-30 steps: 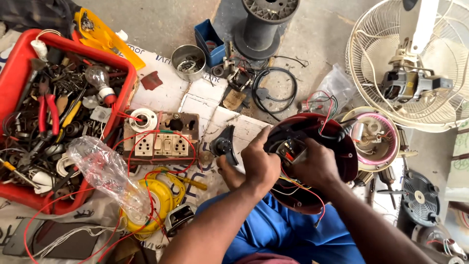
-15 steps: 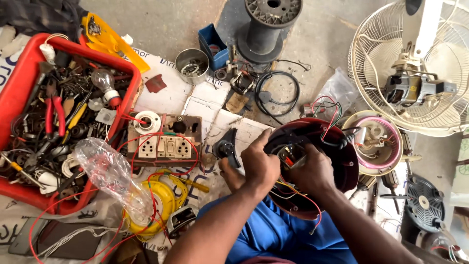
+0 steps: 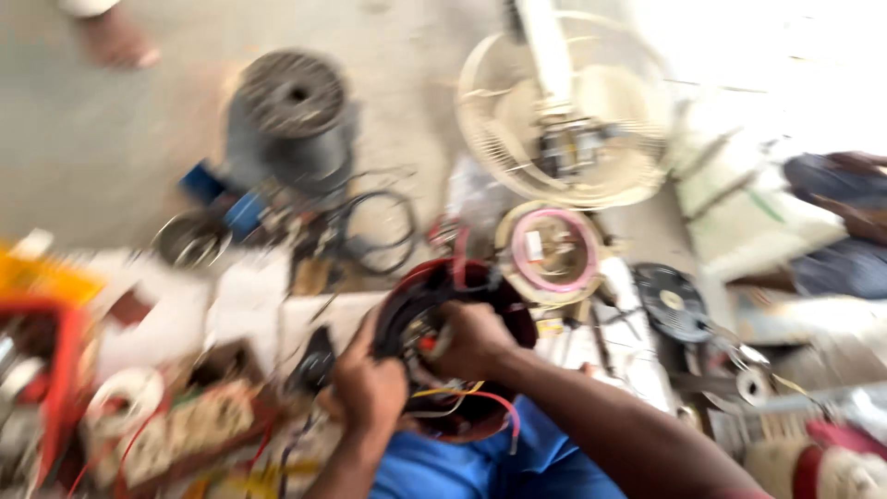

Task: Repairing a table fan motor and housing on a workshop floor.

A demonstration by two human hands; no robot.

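Observation:
The picture is blurred by head motion. My left hand (image 3: 370, 383) grips the near left rim of a round dark red housing (image 3: 490, 286) that rests on my lap. My right hand (image 3: 473, 337) is curled inside the housing, fingers among its red and yellow wires (image 3: 480, 399). What the right fingers pinch cannot be made out. My blue trousers (image 3: 462, 467) show below the housing.
A cream fan guard with a motor (image 3: 564, 120) lies ahead, with a pink-ringed round part (image 3: 552, 249) beside the housing. A grey motor drum (image 3: 291, 120), a black cable loop (image 3: 379, 231), a red tool tray (image 3: 55, 370), a switch board (image 3: 185, 420) and another person's foot (image 3: 115, 42) surround me.
The view has swung up and to the right and gone blurry. Both hands stay on the red housing, the right one now deeper inside it.

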